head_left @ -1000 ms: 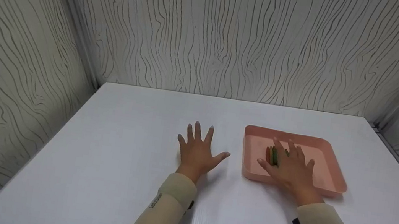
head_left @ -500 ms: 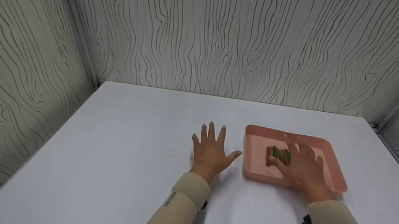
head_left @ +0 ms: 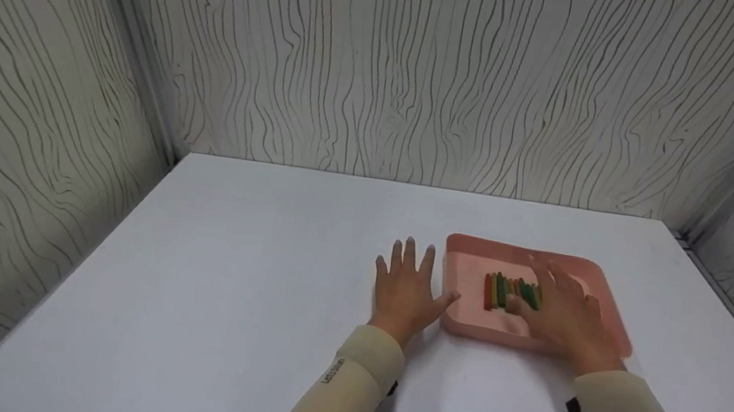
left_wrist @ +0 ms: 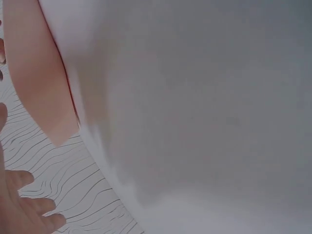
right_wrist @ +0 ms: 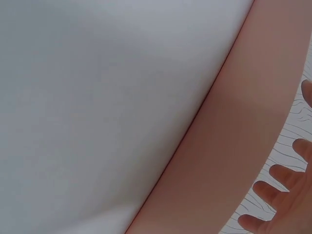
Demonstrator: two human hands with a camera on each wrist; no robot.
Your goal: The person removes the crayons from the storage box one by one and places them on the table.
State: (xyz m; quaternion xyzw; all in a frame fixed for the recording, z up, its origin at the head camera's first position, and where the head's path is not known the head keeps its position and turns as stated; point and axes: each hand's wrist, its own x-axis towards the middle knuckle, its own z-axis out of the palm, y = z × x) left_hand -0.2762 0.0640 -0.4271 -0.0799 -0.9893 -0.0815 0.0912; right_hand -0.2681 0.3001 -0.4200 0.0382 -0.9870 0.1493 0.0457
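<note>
A shallow pink tray (head_left: 462, 316) stands on the right half of the white table. Inside it, a row of short red, green and yellow sticks (head_left: 496, 291), perhaps crayons, lies side by side. My right hand (head_left: 563, 318) hovers over the tray with its fingers spread, hiding the row's right end. Just left of the tray is my left hand (head_left: 406, 296), its fingers straight and apart, thumb tip overlapping the tray's left wall in the head view. Neither hand holds anything. Both wrist views show the tray's outer wall (left_wrist: 36, 73) and some fingertips (right_wrist: 268, 191).
The white table (head_left: 222, 286) reaches back to a wall (head_left: 385, 66) with a wood-grain pattern. A similar side wall (head_left: 31, 119) stands on the left, another on the right.
Both hands have shifted to the right, the left one coming up to the tray. More of the coloured sticks show now that the right hand has moved off them.
</note>
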